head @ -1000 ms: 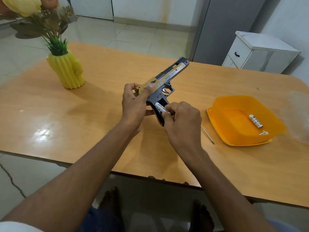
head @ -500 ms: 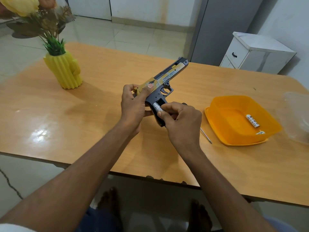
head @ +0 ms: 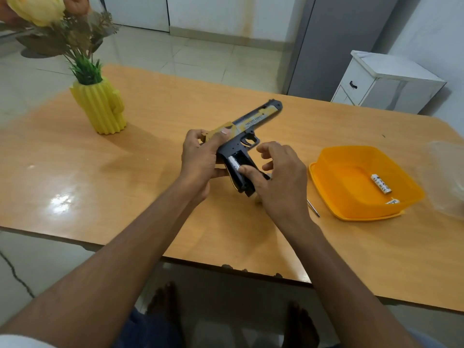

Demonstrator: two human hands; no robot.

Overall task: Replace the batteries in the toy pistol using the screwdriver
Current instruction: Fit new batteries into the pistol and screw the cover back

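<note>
Thumb of right hand [head: 281,179] (fingers spread) presses battery [head: 234,163]; left hand [head: 200,156] grips toy pistol [head: 251,126].

Toy pistol [head: 247,126] held above table [head: 155,126] centre, muzzle toward 1 o'clock. Battery [head: 234,164] in the open grip. Vase [head: 100,108] on table at 10 o'clock from pistol. Tub [head: 361,182] at 3 o'clock, loose battery [head: 381,184] inside. Screwdriver [head: 313,208] lying between pistol and tub. Cabinet [head: 384,82] behind table at 2 o'clock.
</note>
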